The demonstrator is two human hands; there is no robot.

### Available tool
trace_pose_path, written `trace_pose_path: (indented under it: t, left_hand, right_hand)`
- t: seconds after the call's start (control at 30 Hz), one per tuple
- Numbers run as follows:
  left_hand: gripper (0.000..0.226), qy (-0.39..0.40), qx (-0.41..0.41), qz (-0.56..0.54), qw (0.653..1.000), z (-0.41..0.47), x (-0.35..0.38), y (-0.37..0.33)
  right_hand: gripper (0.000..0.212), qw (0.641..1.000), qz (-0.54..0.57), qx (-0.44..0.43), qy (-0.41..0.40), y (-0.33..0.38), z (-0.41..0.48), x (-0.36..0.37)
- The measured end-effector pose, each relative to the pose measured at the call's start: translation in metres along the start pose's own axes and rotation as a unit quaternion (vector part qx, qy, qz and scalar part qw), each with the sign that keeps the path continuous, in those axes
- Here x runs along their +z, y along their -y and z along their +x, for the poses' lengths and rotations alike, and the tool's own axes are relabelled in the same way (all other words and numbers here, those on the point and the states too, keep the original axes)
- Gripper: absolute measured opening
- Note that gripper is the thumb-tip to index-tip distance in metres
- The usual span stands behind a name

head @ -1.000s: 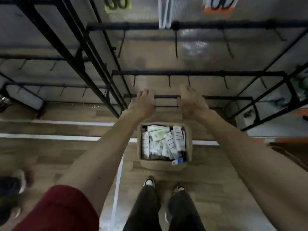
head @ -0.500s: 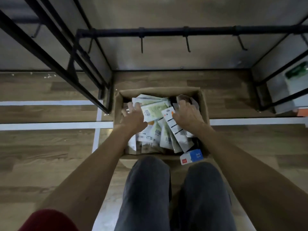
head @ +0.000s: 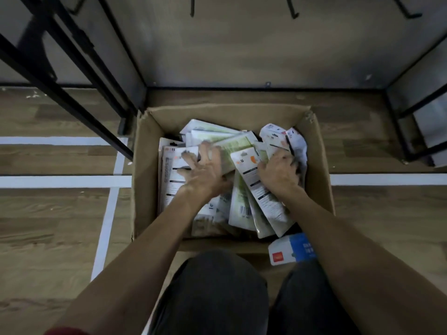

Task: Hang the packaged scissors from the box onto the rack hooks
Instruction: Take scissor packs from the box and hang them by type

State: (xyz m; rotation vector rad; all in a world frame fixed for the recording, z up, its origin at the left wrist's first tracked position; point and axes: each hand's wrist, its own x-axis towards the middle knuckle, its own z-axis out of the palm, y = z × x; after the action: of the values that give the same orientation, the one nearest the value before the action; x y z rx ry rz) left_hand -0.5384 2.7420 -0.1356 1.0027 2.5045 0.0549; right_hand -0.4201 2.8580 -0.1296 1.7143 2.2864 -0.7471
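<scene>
An open cardboard box (head: 145,180) stands on the floor in front of my knees, full of several packaged scissors (head: 244,204) on white and green cards. My left hand (head: 203,170) lies in the box with fingers spread, pressing on a white pack (head: 173,180) at the left. My right hand (head: 278,172) digs into the right side of the pile, its fingers curled round a crumpled white pack (head: 296,141). Bare rack hooks (head: 291,10) hang at the top edge, far above both hands.
Black rack frames stand at the left (head: 72,68) and at the right (head: 411,131) of the box. A small blue and white carton (head: 291,249) sits at the box's near right corner. White tape lines (head: 60,181) cross the wooden floor.
Both hands dropped from the low rack bar into the box and pushed further into the packs. The view sank close to the box as I crouched.
</scene>
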Motion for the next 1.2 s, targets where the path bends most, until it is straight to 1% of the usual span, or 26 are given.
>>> trace_pose_path:
  t: [0.03, 0.07, 0.13, 0.17, 0.2, 0.27, 0.33, 0.4, 0.43, 0.5, 0.53, 0.57, 0.6, 0.63, 0.67, 0.73, 0.77, 0.83, 0.9, 0.93, 1.0, 1.07, 1.1, 1.13, 1.17, 1.2]
  left_hand:
    - [0.089, 0.002, 0.010, -0.036, 0.999, 0.000, -0.007, 0.004]
    - [0.089, -0.008, -0.002, -0.090, 0.996, 0.003, -0.011, 0.011]
    - [0.096, -0.064, -0.096, -0.198, 0.973, 0.011, -0.017, 0.031]
    - [0.100, -0.066, -0.152, -0.228, 0.959, 0.014, -0.015, 0.040]
    - [0.102, -0.033, -0.183, -0.236, 0.954, 0.011, -0.013, 0.044]
    - [0.099, 0.056, -0.174, -0.208, 0.961, 0.000, -0.004, 0.037]
    - [0.097, 0.053, -0.180, -0.202, 0.961, -0.008, 0.003, 0.018]
    - [0.086, 0.038, -0.190, -0.201, 0.960, -0.007, -0.004, 0.005]
    - [0.081, 0.041, -0.187, -0.202, 0.961, -0.008, -0.013, 0.003]
    - [0.069, 0.049, -0.168, -0.230, 0.957, -0.010, -0.025, 0.009]
    - [0.066, 0.059, -0.164, -0.265, 0.948, -0.012, -0.026, 0.015]
    - [0.070, 0.060, -0.169, -0.306, 0.935, -0.013, -0.024, 0.023]
    - [0.080, 0.065, -0.181, -0.338, 0.921, -0.013, -0.021, 0.030]
    - [0.092, 0.069, -0.196, -0.362, 0.909, -0.014, -0.018, 0.036]
    - [0.102, 0.068, -0.206, -0.385, 0.897, -0.015, -0.017, 0.038]
    - [0.105, 0.069, -0.201, -0.430, 0.877, -0.015, -0.015, 0.039]
    - [0.104, 0.073, -0.198, -0.446, 0.870, -0.014, -0.015, 0.040]
    - [0.111, 0.080, -0.210, -0.462, 0.858, -0.017, -0.019, 0.041]
    - [0.125, 0.092, -0.208, -0.452, 0.863, -0.021, -0.020, 0.044]
    - [0.125, 0.104, -0.195, -0.439, 0.871, -0.021, -0.015, 0.046]
    - [0.122, 0.118, -0.177, -0.426, 0.879, -0.022, -0.009, 0.045]
    - [0.127, 0.113, -0.170, -0.429, 0.880, -0.022, -0.007, 0.041]
    - [0.133, 0.110, -0.172, -0.429, 0.880, -0.023, -0.009, 0.039]
    - [0.136, 0.109, -0.178, -0.428, 0.879, -0.025, -0.011, 0.038]
    - [0.133, 0.109, -0.189, -0.409, 0.886, -0.030, -0.015, 0.034]
    - [0.122, 0.103, -0.205, -0.377, 0.898, -0.033, -0.014, 0.032]
  right_hand:
    - [0.071, 1.000, 0.001, 0.004, 0.007, -0.002, 0.000, 0.000]
    - [0.069, 1.000, -0.001, 0.008, 0.010, -0.004, 0.002, 0.001]
    - [0.068, 1.000, -0.029, -0.001, 0.009, -0.005, 0.005, 0.000]
    - [0.068, 0.999, -0.052, -0.014, 0.005, -0.005, 0.005, -0.002]
    - [0.068, 0.997, -0.067, -0.027, 0.002, -0.003, 0.005, -0.003]
    - [0.065, 0.996, -0.072, -0.057, -0.002, 0.007, -0.001, -0.006]
    - [0.056, 0.992, -0.083, -0.094, -0.001, 0.022, -0.015, -0.006]
    - [0.047, 0.986, -0.103, -0.129, 0.014, 0.038, -0.030, -0.006]
    - [0.049, 0.982, -0.111, -0.152, 0.023, 0.044, -0.037, -0.007]
    - [0.065, 0.981, -0.083, -0.163, 0.064, 0.050, -0.040, -0.016]
    - [0.070, 0.984, -0.024, -0.141, 0.102, 0.047, -0.035, -0.020]
    - [0.072, 0.981, 0.065, -0.109, 0.150, 0.040, -0.026, -0.023]
    - [0.072, 0.965, 0.161, -0.069, 0.193, 0.030, -0.017, -0.023]
    - [0.076, 0.957, 0.209, -0.036, 0.200, 0.021, -0.014, -0.024]
    - [0.089, 0.960, 0.209, -0.012, 0.187, 0.013, -0.012, -0.024]
    - [0.130, 0.970, 0.170, 0.018, 0.171, -0.003, -0.006, -0.014]
    - [0.140, 0.972, 0.145, 0.024, 0.184, -0.007, -0.007, -0.012]
    - [0.132, 0.980, 0.093, 0.025, 0.174, -0.008, -0.007, -0.008]
    - [0.130, 0.981, 0.071, 0.038, 0.177, -0.004, -0.011, -0.012]
    - [0.128, 0.979, 0.071, 0.032, 0.190, -0.002, -0.013, -0.014]
    - [0.110, 0.973, 0.065, 0.016, 0.219, 0.000, -0.016, -0.016]
    - [0.086, 0.968, 0.113, 0.003, 0.222, -0.001, -0.011, -0.012]
    - [0.084, 0.966, 0.133, -0.005, 0.222, -0.001, -0.010, -0.012]
    - [0.096, 0.964, 0.137, -0.013, 0.225, -0.002, -0.010, -0.011]
    - [0.112, 0.967, 0.111, -0.012, 0.230, -0.003, -0.010, -0.010]
    - [0.120, 0.970, 0.075, -0.016, 0.230, -0.004, -0.012, -0.011]
